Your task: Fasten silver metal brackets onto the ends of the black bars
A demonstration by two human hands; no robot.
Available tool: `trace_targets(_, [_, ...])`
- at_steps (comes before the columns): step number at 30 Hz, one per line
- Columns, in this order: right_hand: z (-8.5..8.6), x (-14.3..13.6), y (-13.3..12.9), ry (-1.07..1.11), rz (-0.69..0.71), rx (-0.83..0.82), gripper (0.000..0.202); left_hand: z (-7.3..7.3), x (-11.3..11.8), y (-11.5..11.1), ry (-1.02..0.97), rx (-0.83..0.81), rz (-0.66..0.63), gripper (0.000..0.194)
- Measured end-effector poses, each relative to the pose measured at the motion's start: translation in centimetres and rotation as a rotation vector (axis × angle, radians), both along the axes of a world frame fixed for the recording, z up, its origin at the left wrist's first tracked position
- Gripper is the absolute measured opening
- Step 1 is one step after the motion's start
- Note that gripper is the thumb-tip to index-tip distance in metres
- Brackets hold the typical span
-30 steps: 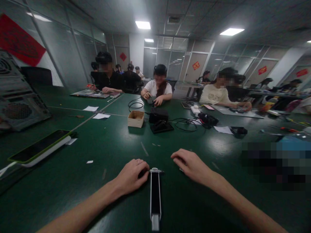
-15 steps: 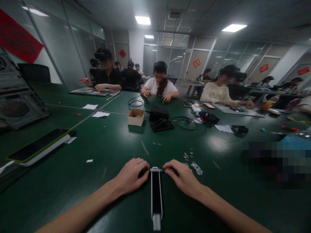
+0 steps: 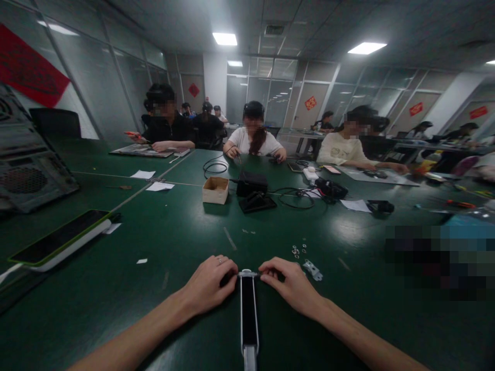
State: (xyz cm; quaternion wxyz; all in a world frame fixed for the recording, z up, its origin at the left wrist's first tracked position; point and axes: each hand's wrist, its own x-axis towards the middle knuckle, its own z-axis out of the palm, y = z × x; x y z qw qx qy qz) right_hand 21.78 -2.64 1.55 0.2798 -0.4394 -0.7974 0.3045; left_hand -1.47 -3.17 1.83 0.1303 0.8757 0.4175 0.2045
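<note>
Green table [image 3: 185,242] runs under both hands and well out past them. A computer case [image 3: 34,170] stands far out beyond the left hand; straight ahead of the hands, farther off, sit a black box [image 3: 251,184] and an open carton [image 3: 215,193]. Between the forearms lies a long, white-edged device [image 3: 248,314], dark face up. The left hand [image 3: 211,281] and right hand [image 3: 288,278] are apart, one each side of its far end, fingertips pinched at opposite ends of a thin crosspiece [image 3: 248,273]. How firm each pinch is, cannot tell. Handling, as judged: keep both wrists low on the tabletop, brace the left end lightly while the right fingertips do the fine work, and press evenly along the crosspiece so the body does not swivel. Pushing inward from one side only could skew it. Long axis runs away from the wearer, nearly straight, square to the crosspiece; rounded end points out between the fingertips, narrower silvery end points back toward the wearer, between the forearms. Just beyond the right hand, a small metal bracket [image 3: 312,270] lies aslant; smallest of all, a scatter of rings [image 3: 296,252] sits beside it, on the side nearer the black box.
</note>
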Motion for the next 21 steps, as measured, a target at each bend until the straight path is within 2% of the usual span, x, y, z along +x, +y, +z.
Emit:
trace_targets(10, [-0.54, 0.24, -0.02, -0.045, 0.03, 0.052, 0.014, -0.28, -0.08, -0.07, 0.001, 0.001, 0.005, 0.012])
trace_targets(21, [-0.19, -0.37, -0.06, -0.052, 0.027, 0.056, 0.019, -0.33, -0.1, -0.01, 0.01, 0.005, 0.002, 0.011])
